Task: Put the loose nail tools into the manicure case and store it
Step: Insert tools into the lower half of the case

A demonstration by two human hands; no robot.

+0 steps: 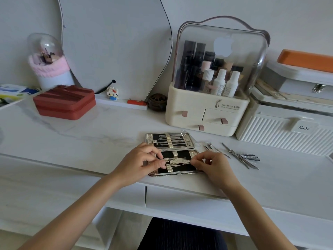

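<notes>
Two hands work over the open manicure case (171, 153), which lies on the table (90, 141) in front of the cosmetic organizer (209, 109). Left hand (142, 163) and right hand (212, 166) each pinch one end of a slim tool (177, 161) at the near panel's straps. Step in hand: seating this tool. Loose nail tools (239, 156) remain just right of the case; the next move likely calls for picking one up.
</notes>
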